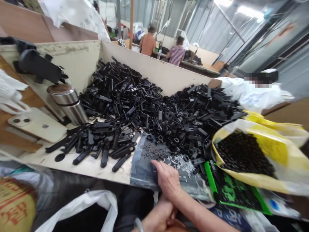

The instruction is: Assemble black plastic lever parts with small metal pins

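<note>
Noting the right hand (pixel 166 178) laid over the left, fingers together and extended, pinching nothing visible, tips just above a dark plastic sheet (pixel 145 175) at the near edge of the counter (pixel 91 174). The left hand (pixel 159 216) sits low at the bottom of the view, fingers curled; whether it holds anything, cannot tell.

Just ahead of the right fingertips, small grey metal pieces (pixel 178 162) lie scattered on the sheet, too small to identify. Beyond them, black moulded plastic handles (pixel 105 158), each with a ring at one end, form a loose heap reaching back to the far wall of the counter. Judged light, stiff and fairly smooth: best taken by the straight shank, though rings may snag on neighbours when lifted.

Right of the heap, a yellow sack (pixel 270 145) lies open on small black parts (pixel 243 151); near the left wall stands a steel flask (pixel 67 103).
</note>
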`<state>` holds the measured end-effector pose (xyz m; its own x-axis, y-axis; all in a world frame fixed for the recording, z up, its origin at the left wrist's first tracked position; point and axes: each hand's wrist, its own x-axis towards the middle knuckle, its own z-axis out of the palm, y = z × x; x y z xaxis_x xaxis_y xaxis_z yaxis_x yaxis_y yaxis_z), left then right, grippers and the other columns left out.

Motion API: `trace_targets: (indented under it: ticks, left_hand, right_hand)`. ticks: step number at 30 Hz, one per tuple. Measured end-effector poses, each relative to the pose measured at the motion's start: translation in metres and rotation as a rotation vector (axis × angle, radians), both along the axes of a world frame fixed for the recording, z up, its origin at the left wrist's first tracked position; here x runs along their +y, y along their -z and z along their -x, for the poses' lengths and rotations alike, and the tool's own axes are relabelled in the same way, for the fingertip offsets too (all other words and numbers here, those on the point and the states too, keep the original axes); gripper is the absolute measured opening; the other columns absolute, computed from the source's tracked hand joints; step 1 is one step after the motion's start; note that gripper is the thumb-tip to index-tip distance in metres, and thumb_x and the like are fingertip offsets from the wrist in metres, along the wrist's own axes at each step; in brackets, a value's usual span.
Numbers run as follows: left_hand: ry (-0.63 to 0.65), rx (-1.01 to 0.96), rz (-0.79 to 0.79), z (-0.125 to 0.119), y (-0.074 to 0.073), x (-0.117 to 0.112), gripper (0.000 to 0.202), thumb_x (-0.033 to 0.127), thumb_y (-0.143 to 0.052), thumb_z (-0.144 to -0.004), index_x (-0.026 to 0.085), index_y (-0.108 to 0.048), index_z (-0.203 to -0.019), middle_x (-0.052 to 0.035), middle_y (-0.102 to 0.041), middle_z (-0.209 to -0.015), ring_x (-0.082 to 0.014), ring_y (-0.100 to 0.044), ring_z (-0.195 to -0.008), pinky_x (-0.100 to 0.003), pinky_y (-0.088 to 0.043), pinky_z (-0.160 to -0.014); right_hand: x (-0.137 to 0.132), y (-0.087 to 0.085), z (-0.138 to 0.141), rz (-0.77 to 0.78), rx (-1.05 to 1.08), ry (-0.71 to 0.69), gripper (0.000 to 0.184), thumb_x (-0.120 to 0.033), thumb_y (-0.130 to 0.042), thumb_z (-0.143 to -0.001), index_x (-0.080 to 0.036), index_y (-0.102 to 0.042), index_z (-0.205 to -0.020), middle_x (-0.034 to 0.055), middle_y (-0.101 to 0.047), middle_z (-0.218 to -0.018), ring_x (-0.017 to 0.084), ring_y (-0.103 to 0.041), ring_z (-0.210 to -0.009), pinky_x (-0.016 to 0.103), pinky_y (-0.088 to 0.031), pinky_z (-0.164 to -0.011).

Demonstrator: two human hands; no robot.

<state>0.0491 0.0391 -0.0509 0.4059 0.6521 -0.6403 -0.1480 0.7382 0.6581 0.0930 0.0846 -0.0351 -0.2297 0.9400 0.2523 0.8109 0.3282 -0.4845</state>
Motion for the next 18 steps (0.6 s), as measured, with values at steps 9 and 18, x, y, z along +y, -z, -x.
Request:
trace_targets:
  ticks: [9, 18]
  left_hand:
    - [0.194, -0.030, 0.021, 0.056, -0.013, -0.026, 0.055, 0.037, -0.071, -0.066, 0.017, -0.059, -0.116, 0.0163, -0.028, -0.038, -0.0086, -0.017, -0.039, -0.023, -0.017, -0.042]
    - [0.079, 0.615, -0.541, 0.071, -0.054, -0.036, 0.016, 0.022, -0.060, -0.081, 0.025, -0.069, -0.093, -0.0055, -0.067, -0.082, -0.0288, -0.061, -0.089, -0.037, -0.035, -0.086]
  right_hand:
    - [0.000, -0.049, -0.043, 0.022, 0.635, 0.295, 0.045, -0.048, -0.035, -0.104, -0.016, -0.059, -0.124, -0.0054, -0.048, -0.063, 0.014, -0.045, -0.053, 0.022, -0.038, -0.051]
    - [-0.072, -0.037, -0.039, 0.581, 0.854, 0.116, 0.049, -0.065, -0.067, -0.083, -0.017, -0.071, -0.094, -0.0031, -0.054, -0.066, 0.013, -0.047, -0.059, 0.024, -0.039, -0.056]
